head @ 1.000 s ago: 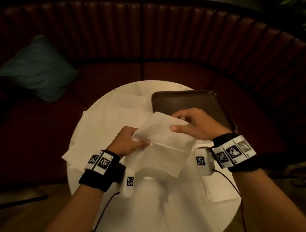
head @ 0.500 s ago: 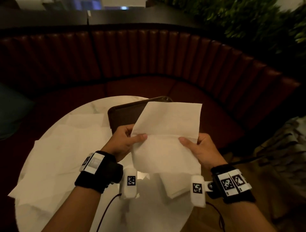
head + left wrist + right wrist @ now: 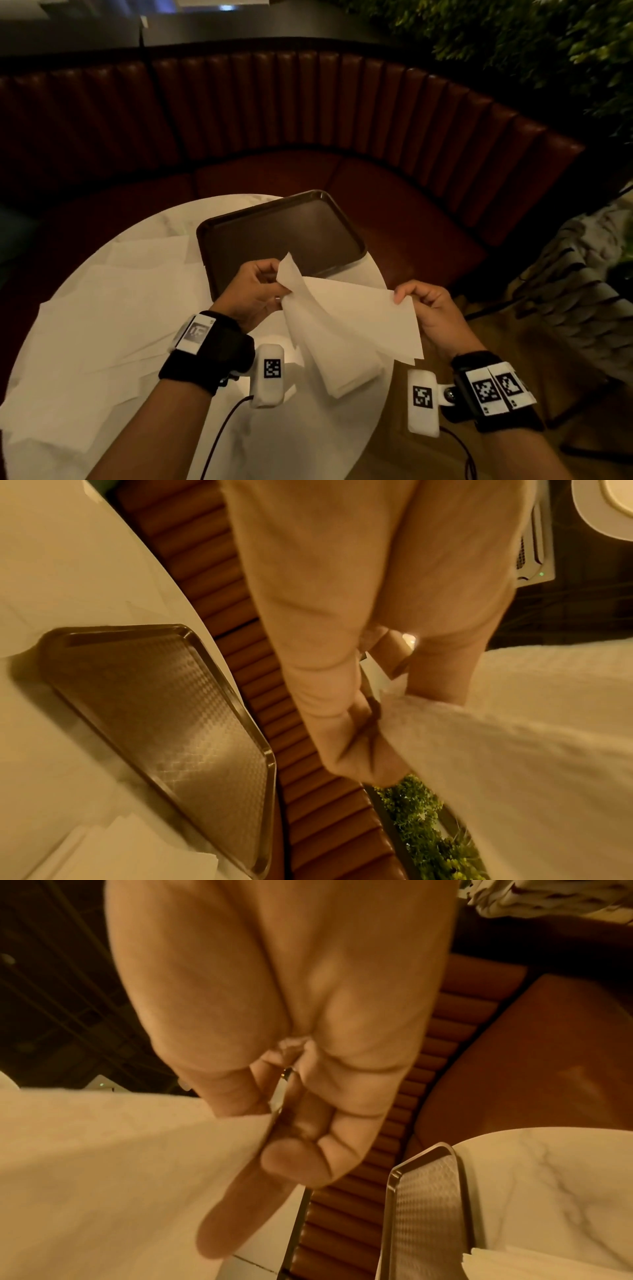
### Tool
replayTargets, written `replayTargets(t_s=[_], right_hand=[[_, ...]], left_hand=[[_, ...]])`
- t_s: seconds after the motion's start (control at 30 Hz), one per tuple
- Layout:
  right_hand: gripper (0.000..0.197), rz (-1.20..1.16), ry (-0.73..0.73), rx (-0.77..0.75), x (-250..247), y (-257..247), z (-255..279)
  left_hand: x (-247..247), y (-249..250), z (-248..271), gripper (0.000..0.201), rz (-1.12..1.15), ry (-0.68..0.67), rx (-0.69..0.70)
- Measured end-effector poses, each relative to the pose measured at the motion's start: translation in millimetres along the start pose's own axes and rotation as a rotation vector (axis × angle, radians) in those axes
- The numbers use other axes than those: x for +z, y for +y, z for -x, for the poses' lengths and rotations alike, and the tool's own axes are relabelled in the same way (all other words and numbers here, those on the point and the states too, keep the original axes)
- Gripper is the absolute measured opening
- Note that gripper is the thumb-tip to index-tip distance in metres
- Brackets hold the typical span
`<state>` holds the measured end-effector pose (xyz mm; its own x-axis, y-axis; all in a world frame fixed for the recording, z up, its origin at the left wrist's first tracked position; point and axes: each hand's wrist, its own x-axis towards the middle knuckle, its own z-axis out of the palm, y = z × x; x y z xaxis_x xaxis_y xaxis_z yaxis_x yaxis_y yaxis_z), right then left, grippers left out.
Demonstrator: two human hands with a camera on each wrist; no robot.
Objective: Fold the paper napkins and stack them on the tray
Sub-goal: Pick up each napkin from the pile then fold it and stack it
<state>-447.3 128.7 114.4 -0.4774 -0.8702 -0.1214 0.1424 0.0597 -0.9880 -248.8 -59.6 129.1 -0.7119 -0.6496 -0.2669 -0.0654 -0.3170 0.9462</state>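
Observation:
Both hands hold one white paper napkin [image 3: 346,318] in the air above the table's near right part. My left hand [image 3: 257,291] pinches its left corners together, one corner sticking up; in the left wrist view the napkin [image 3: 514,750] runs off to the right from the left hand [image 3: 369,723]. My right hand [image 3: 416,301] pinches the right corner, and in the right wrist view thumb and fingers of the right hand [image 3: 270,1123] clamp the napkin [image 3: 120,1164]. The dark tray [image 3: 284,240] lies bare behind the hands. The tray [image 3: 164,710] and the tray [image 3: 428,1204] show in both wrist views.
Several unfolded napkins [image 3: 102,325] cover the left half of the round white marble table [image 3: 308,428]. A folded napkin stack [image 3: 349,377] lies under the held one. A curved red padded bench [image 3: 308,120] wraps the far side; plants [image 3: 548,41] stand at the upper right.
The napkin was held upright and spread half a second ago; its top half has come down toward me, so it now hangs folded between both hands. The head view swung right since one second ago.

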Motion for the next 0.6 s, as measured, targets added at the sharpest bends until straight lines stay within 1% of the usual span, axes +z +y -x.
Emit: replayTargets(t_s=[0.17, 0.27, 0.3, 0.37, 0.4, 0.43, 0.47, 0.5, 0.53, 0.57, 0.6], right_hand=[[0.049, -0.080, 0.032, 0.033, -8, 7, 1], [0.046, -0.139, 0.051, 0.075, -11, 10, 0], [0.041, -0.154, 0.055, 0.090, -11, 11, -1], [0.020, -0.185, 0.052, 0.120, -8, 13, -4], [0.014, -0.191, 0.050, 0.138, -7, 14, -5], [0.017, -0.185, 0.049, 0.154, -5, 16, -8], [0.027, -0.172, 0.050, 0.175, -3, 18, -11], [0.036, -0.166, 0.050, 0.204, -2, 21, -15], [0.038, -0.179, 0.057, 0.230, 1, 20, -17], [0.034, -0.200, 0.059, 0.252, 3, 22, -20], [0.028, -0.228, 0.051, 0.264, 7, 21, -21]], left_hand=[[-4, 0, 0, 0.015, -0.049, -0.067, 0.008], [-7, 3, 1, 0.019, -0.114, -0.088, 0.018], [-8, 4, 2, 0.020, -0.126, -0.092, 0.019], [-13, 6, 4, 0.022, -0.157, -0.093, 0.013], [-15, 7, 4, 0.023, -0.178, -0.090, 0.008], [-18, 8, 4, 0.023, -0.194, -0.092, 0.003], [-21, 9, 5, 0.024, -0.201, -0.102, -0.004], [-24, 9, 6, 0.028, -0.204, -0.113, -0.012], [-28, 9, 7, 0.037, -0.202, -0.121, -0.025], [-31, 8, 6, 0.046, -0.193, -0.121, -0.041], [-35, 6, 6, 0.049, -0.171, -0.113, -0.057]])
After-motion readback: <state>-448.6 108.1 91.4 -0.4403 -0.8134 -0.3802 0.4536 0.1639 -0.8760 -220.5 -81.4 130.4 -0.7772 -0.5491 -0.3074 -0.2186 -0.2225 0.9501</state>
